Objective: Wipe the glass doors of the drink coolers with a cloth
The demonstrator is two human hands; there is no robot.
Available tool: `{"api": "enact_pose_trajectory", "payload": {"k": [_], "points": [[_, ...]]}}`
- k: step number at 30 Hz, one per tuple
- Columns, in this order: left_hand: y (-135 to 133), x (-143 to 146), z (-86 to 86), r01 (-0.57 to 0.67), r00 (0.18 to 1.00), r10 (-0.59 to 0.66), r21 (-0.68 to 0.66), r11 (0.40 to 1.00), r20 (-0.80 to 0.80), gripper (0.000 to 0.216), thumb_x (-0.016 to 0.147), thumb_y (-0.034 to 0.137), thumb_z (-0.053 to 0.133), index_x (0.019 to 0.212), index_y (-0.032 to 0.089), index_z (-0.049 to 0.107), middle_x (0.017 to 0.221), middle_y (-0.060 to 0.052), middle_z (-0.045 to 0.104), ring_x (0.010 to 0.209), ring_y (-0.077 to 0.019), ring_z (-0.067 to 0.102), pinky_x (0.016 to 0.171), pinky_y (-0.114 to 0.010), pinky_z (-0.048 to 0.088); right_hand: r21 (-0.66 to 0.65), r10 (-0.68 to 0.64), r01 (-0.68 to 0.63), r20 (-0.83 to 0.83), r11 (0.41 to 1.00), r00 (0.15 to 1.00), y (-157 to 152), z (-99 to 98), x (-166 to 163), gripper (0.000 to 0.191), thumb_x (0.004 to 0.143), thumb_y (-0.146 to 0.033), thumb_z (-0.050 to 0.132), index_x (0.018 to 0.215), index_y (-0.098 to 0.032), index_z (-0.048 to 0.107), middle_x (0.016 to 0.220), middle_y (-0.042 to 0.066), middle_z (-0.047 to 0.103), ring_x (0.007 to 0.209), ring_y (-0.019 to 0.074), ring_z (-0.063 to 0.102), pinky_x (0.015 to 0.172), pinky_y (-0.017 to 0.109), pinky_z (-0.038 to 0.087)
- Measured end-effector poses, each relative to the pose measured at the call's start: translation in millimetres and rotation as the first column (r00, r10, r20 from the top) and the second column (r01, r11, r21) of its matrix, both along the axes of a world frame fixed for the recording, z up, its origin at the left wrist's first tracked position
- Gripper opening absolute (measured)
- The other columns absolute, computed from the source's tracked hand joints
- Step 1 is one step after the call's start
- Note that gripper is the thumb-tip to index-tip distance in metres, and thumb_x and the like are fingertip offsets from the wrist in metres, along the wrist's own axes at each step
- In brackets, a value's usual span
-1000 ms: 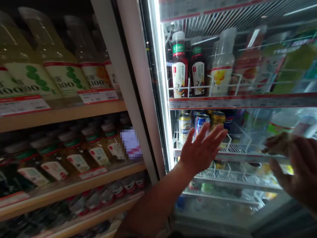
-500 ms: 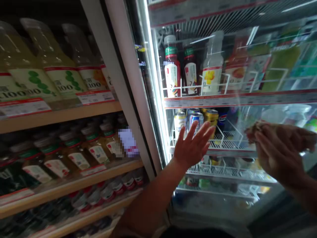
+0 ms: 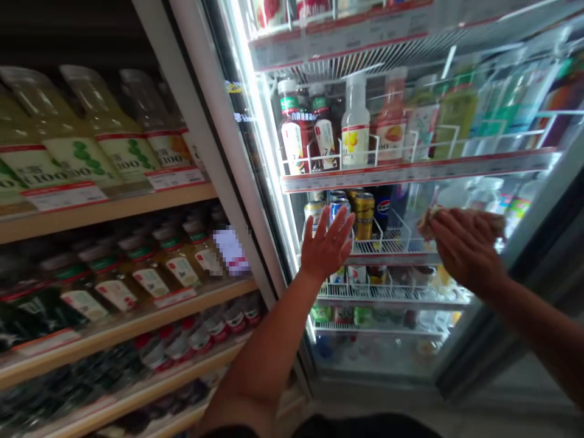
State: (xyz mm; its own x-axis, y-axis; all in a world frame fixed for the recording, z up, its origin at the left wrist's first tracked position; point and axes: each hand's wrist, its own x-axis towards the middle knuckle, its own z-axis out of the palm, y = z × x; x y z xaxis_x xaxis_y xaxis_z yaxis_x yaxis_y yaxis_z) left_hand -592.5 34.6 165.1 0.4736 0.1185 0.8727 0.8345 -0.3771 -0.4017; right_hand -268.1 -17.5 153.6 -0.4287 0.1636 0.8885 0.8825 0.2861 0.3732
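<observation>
My left hand point(image 3: 326, 246) is spread, fingers apart and palm forward, before the cans in the lit drinks fridge. It seems to rest on the clear glass door point(image 3: 429, 137), though contact is hard to make out. Under my right hand point(image 3: 472, 255) lies a crumpled brownish cloth point(image 3: 495, 224), its ends showing at both sides of the fingers. That hand presses the cloth flat, apparently against the same glass. Behind my left fingers stand a gold can point(image 3: 364, 216) and a blue and silver can point(image 3: 338, 205).
Left of the fridge, wooden shelves point(image 3: 118, 204) carry rows of juice bottles point(image 3: 125, 152) with price tags. A pale pillar point(image 3: 214, 146) divides them from the fridge. Inside, bottles point(image 3: 356, 125) line the wire-fronted shelf point(image 3: 410, 170). A dark door frame point(image 3: 469, 331) runs along the right.
My right hand and the cloth have moved left, closer to my left hand. The view has shifted, and my left hand also appears a little farther left, still spread.
</observation>
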Motion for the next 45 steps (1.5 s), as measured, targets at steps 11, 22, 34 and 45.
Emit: {"api": "enact_pose_trajectory", "payload": {"k": [11,22,34,45], "points": [[1.3,-0.3,0.8,0.043,0.999,-0.040,-0.138,0.990,0.025,0.057,0.100,0.041,0.038,0.155,0.027,0.028,0.160,0.000,0.033,0.154,-0.0219,-0.001,0.127,-0.051,-0.002,-0.179,0.042,-0.036,0.029,0.983,0.999,-16.1,-7.8,4.6,0.072,0.096,-0.013,0.051,0.158,-0.032,0.018,0.150,0.005,0.051,0.144,0.0257,0.041,0.117,0.050,0.036],[3.0,-0.2,2.2,0.081,0.996,-0.069,-0.219,0.972,0.061,0.053,0.101,0.045,0.031,0.150,0.027,0.036,0.158,0.003,0.036,0.154,-0.0223,0.003,0.126,-0.052,-0.003,-0.144,0.056,-0.064,-0.060,0.987,0.997,-18.0,3.0,16.4,0.069,0.097,-0.014,0.047,0.157,-0.034,0.021,0.152,0.003,0.049,0.145,0.0256,0.040,0.119,0.051,0.033],[3.4,0.9,1.0,0.048,0.995,-0.020,-0.293,0.955,0.097,0.055,0.100,0.050,0.029,0.147,0.025,0.042,0.156,0.000,0.040,0.154,-0.0253,0.009,0.125,-0.055,-0.004,-0.140,0.009,-0.004,0.038,0.990,0.999,-7.6,29.3,29.3,0.049,0.098,-0.019,0.047,0.147,-0.026,0.044,0.147,0.005,0.055,0.146,0.0248,0.038,0.121,0.049,0.030],[2.6,1.1,1.6,-0.068,0.992,0.093,-0.264,0.962,0.081,0.052,0.095,0.046,0.041,0.140,0.022,0.053,0.150,-0.009,0.049,0.152,-0.0288,0.018,0.124,-0.056,0.003,-0.124,0.126,-0.124,0.008,0.984,0.992,-7.3,33.2,48.9,0.069,0.096,-0.014,0.050,0.156,-0.034,0.023,0.150,0.001,0.051,0.147,0.0232,0.035,0.122,0.048,0.026]]}}
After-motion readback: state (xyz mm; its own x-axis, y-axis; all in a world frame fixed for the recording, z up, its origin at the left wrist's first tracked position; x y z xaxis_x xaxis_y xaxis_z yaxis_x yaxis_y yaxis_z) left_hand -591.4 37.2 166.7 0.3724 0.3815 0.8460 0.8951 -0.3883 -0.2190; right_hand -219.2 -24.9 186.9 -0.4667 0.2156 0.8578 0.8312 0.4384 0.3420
